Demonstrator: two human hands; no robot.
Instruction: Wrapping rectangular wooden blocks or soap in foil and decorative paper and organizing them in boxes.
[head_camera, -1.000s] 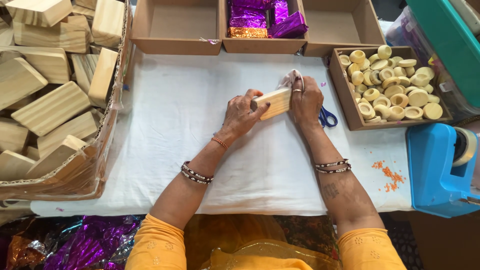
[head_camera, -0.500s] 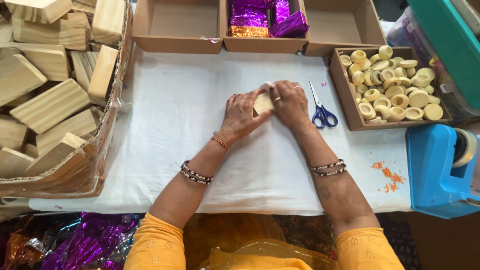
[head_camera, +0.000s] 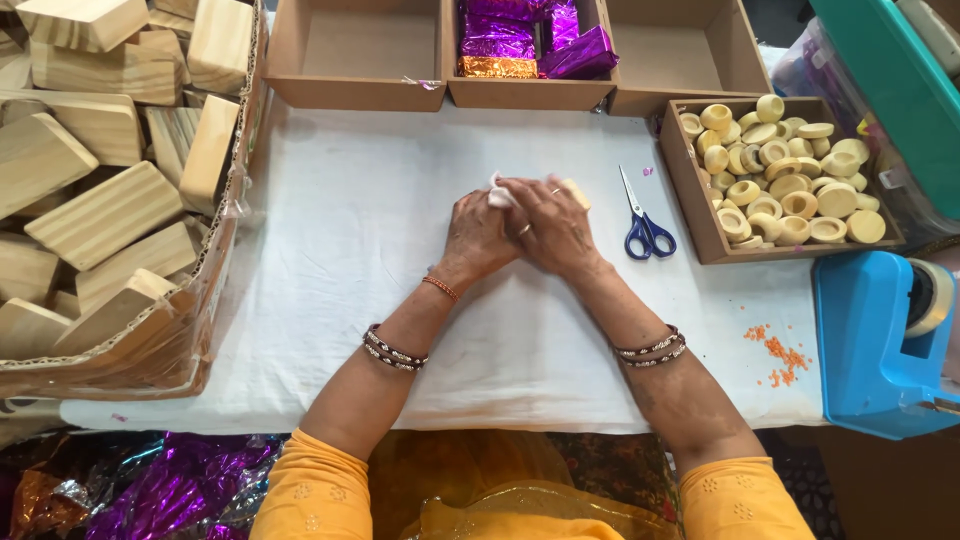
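Small pale wooden block clasped between left hand and right hand, white wrap being folded; judged: wrapping step, firm tuck needed next.

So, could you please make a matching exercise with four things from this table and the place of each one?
Things:
1. scissors
2. wooden blocks
3. purple foil packs
4. tape dispenser

Places:
A. middle cardboard box at the top
B. big carton on the left
C. right edge of the table
D. on the white cloth, beside the right hand

Pairs: 1-D, 2-B, 3-A, 4-C
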